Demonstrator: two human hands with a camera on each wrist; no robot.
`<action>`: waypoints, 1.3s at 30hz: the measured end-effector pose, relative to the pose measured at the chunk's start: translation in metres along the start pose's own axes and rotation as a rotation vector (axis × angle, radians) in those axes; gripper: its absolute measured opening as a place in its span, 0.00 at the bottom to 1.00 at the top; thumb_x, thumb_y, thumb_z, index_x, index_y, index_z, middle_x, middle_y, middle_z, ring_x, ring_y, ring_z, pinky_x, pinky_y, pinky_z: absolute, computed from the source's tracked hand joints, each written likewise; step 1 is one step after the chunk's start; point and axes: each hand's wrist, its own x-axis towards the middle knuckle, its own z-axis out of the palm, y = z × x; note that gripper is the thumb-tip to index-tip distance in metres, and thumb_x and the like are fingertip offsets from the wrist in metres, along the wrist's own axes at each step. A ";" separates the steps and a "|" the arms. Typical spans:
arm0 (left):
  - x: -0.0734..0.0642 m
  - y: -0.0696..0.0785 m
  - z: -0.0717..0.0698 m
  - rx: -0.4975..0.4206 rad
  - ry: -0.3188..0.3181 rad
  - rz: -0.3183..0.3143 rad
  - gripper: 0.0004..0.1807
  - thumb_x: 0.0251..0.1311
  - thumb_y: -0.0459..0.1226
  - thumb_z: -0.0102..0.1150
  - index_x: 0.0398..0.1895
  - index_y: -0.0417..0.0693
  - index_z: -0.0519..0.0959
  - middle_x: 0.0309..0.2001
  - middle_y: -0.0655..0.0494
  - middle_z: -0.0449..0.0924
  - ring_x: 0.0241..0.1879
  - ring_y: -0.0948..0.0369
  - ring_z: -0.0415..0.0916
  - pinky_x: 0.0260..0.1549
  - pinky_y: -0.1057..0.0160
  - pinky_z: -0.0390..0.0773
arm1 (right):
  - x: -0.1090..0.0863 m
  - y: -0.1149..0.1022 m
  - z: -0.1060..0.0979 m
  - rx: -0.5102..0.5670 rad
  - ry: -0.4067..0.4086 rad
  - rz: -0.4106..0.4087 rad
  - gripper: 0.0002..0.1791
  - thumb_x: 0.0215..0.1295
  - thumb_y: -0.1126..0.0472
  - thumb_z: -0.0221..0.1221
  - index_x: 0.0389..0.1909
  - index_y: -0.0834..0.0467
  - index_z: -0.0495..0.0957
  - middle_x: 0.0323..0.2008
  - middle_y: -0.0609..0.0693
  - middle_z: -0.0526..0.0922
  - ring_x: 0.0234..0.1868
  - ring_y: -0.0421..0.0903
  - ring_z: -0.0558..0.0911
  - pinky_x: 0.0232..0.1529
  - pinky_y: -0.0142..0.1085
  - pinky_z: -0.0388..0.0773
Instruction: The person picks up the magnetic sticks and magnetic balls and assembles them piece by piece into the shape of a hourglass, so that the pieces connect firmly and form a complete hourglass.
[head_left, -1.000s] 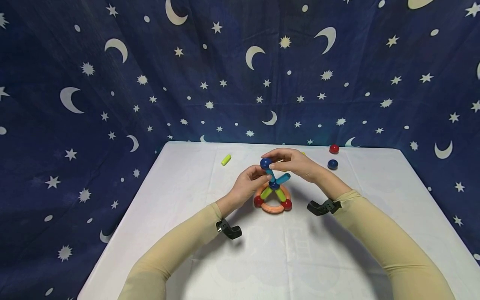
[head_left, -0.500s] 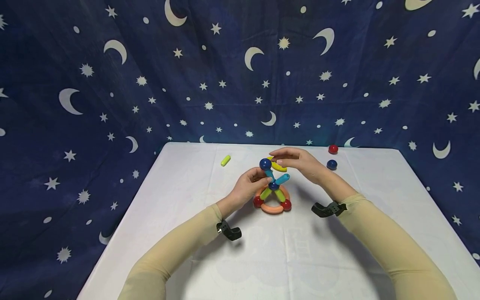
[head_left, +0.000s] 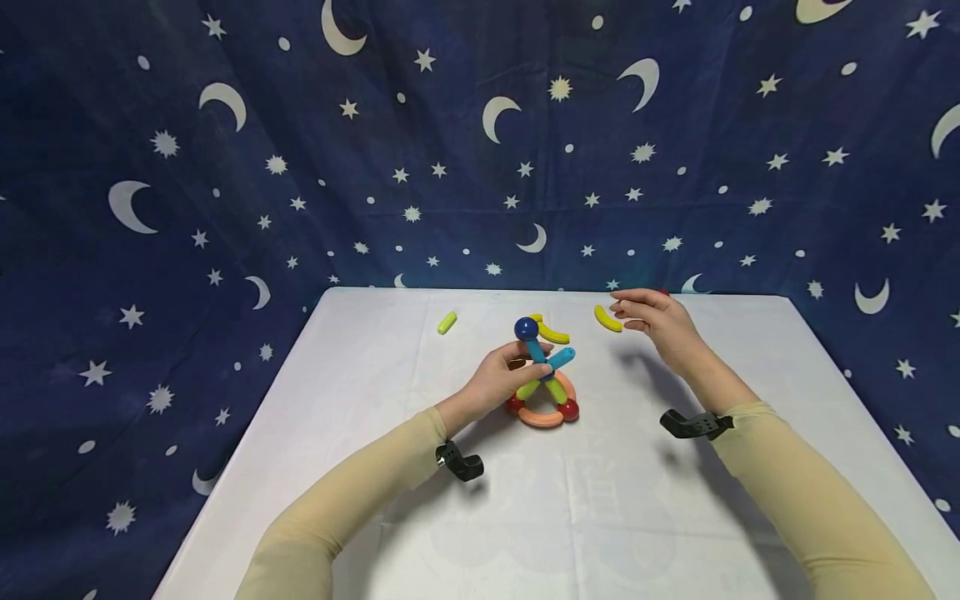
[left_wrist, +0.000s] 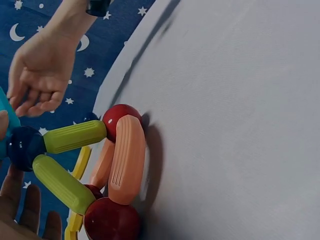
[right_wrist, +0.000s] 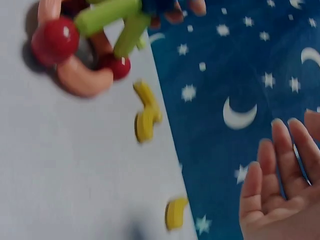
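In the head view, a model of magnetic building sticks and balls stands on the table. Orange curved sticks [head_left: 542,419] and red balls [head_left: 567,409] form its ring base. Lime sticks [left_wrist: 75,136] rise to a dark blue ball [left_wrist: 23,148], from which two light blue sticks [head_left: 561,358] branch. Another dark blue ball [head_left: 527,328] caps one branch. My left hand [head_left: 501,379] pinches the model about its middle joint, its thumb in front. Holding nothing, my right hand [head_left: 667,329] hovers near the back right, fingers loosely bent, beside a yellow curved stick [head_left: 607,319].
Behind the model lie more yellow curved sticks [head_left: 553,333]. A loose lime stick [head_left: 447,322] rests at the back left. Beyond my right hand a red ball [head_left: 663,292] barely shows. A dark blue star-and-moon cloth [head_left: 450,167] hangs behind the white table [head_left: 510,517].
My right hand has left the top blue ball and moved right, uncovering yellow sticks and covering the loose blue ball. My left hand stays at the model, its thumb now lower over the middle joint.
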 end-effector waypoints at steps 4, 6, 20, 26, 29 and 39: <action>0.002 -0.001 0.001 0.014 -0.025 0.007 0.20 0.67 0.44 0.68 0.60 0.53 0.82 0.55 0.59 0.82 0.56 0.54 0.77 0.50 0.59 0.77 | -0.003 0.011 -0.023 0.037 0.166 0.010 0.22 0.73 0.56 0.63 0.61 0.65 0.78 0.43 0.44 0.86 0.45 0.40 0.82 0.45 0.30 0.79; 0.003 -0.001 0.001 0.031 -0.033 0.010 0.18 0.66 0.45 0.68 0.58 0.55 0.83 0.55 0.60 0.82 0.54 0.54 0.77 0.50 0.59 0.76 | -0.004 0.017 -0.033 0.025 0.255 0.011 0.21 0.74 0.58 0.62 0.61 0.65 0.78 0.40 0.41 0.87 0.43 0.40 0.82 0.43 0.29 0.80; 0.007 -0.002 0.000 0.048 -0.069 -0.015 0.14 0.67 0.43 0.68 0.53 0.53 0.84 0.51 0.58 0.81 0.49 0.56 0.75 0.46 0.60 0.75 | -0.002 0.063 -0.068 -0.519 0.303 0.150 0.32 0.76 0.57 0.56 0.75 0.65 0.62 0.69 0.67 0.69 0.66 0.63 0.70 0.61 0.47 0.71; 0.007 -0.002 0.001 0.034 -0.077 -0.022 0.15 0.66 0.45 0.68 0.52 0.52 0.84 0.51 0.57 0.82 0.48 0.57 0.75 0.44 0.61 0.74 | 0.005 0.074 -0.072 -0.541 0.258 0.213 0.37 0.74 0.56 0.58 0.78 0.64 0.57 0.71 0.69 0.66 0.70 0.67 0.67 0.68 0.58 0.65; 0.007 -0.001 0.001 0.034 -0.077 -0.025 0.15 0.67 0.45 0.68 0.53 0.51 0.83 0.51 0.57 0.82 0.48 0.57 0.75 0.44 0.61 0.75 | 0.007 0.077 -0.072 -0.540 0.258 0.229 0.38 0.73 0.55 0.59 0.78 0.63 0.57 0.70 0.69 0.67 0.70 0.67 0.66 0.69 0.59 0.63; 0.005 0.001 0.002 0.069 -0.043 -0.058 0.16 0.66 0.48 0.68 0.54 0.57 0.84 0.51 0.60 0.82 0.54 0.59 0.74 0.52 0.56 0.74 | 0.009 0.079 -0.071 -0.527 0.257 0.242 0.39 0.74 0.51 0.59 0.78 0.64 0.58 0.70 0.70 0.66 0.70 0.66 0.66 0.70 0.58 0.62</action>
